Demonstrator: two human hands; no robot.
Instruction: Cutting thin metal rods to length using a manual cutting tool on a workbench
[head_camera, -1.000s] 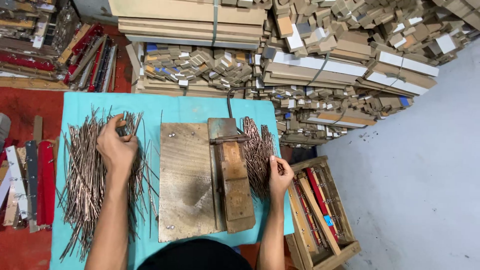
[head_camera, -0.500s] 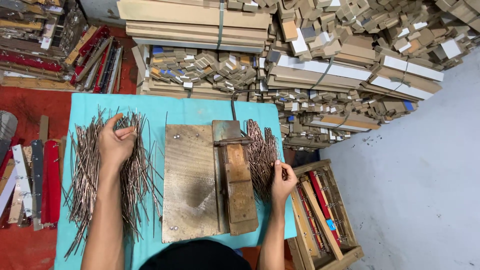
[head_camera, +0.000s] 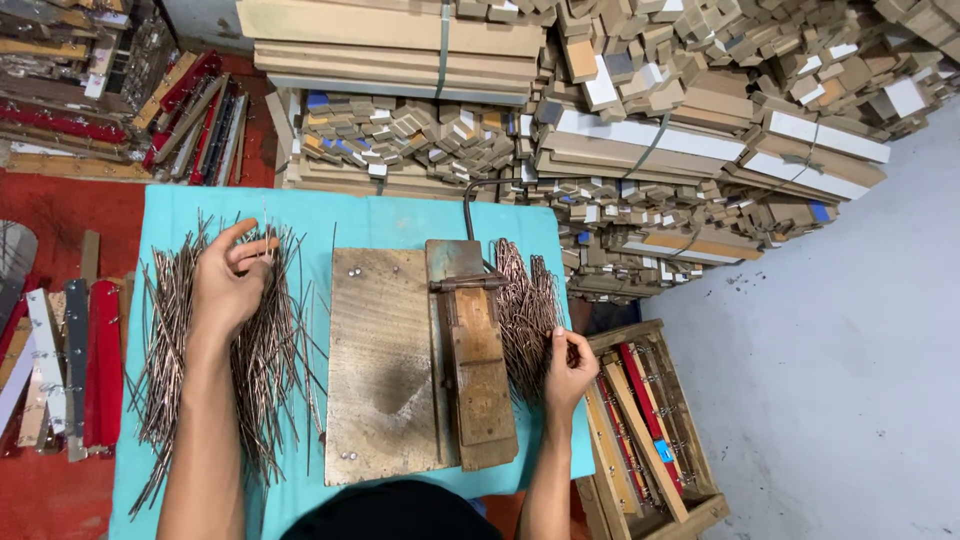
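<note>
My left hand (head_camera: 228, 288) lies flat and open on the long rods (head_camera: 215, 350) left of the cutter (head_camera: 478, 360), keeping them bunched. Right hand (head_camera: 568, 372) pinches cut pieces (head_camera: 522, 310) piled right of it.

A large loose heap of long, thin, brownish metal rods (head_camera: 200, 350) is spread over the left part of the turquoise table (head_camera: 390, 215), most rods running roughly from 12 to 6 o'clock and a few fanned toward 1 and 5 o'clock. The upper part of this heap is pressed by the left hand (head_camera: 228, 285), fingers pointing toward 1 o'clock. A smaller, denser pile of shorter rods (head_camera: 522, 310) lies at the table's right edge, touched at its 5 o'clock end by the right hand (head_camera: 568, 368).
</note>
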